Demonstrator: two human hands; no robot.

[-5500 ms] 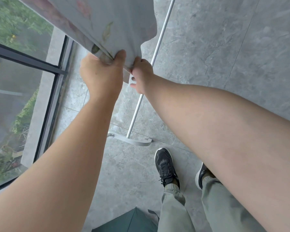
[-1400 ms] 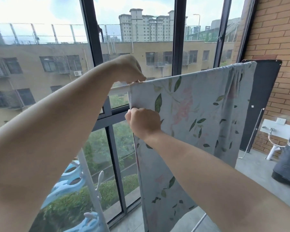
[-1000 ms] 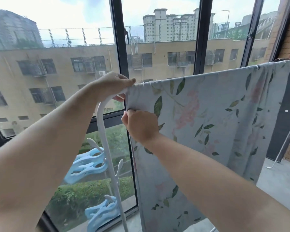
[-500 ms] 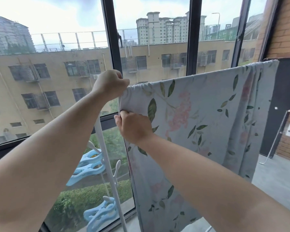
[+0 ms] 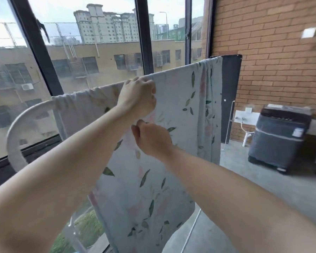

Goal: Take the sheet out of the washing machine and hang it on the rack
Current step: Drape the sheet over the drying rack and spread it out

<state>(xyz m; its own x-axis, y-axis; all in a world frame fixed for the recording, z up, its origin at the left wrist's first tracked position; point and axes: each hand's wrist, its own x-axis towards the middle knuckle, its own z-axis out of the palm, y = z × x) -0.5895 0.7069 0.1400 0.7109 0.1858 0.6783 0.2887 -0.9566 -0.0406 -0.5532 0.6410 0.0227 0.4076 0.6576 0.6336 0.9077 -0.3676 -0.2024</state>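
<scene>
Left hand [image 5: 138,97] and right hand [image 5: 151,139] have both shifted rightward along the rail, away from the rack's [image 5: 15,132] curved white end at left of frame, and now sit mid-frame. Left hand curls over the top fold where the sheet [image 5: 179,125] crosses the rail, gripping cloth. Right hand is just below, fingers curled, pinching the front layer, likely tugging to spread the drape evenly. Sheet hangs over the rack's top rail, centre of frame, falling toward the floor. Pale blue-grey, green leaves, faint pink blooms; wrinkled and gathered left of the hands, bunched at its right edge. Washing machine [image 5: 279,139] stands at right, well apart.
</scene>
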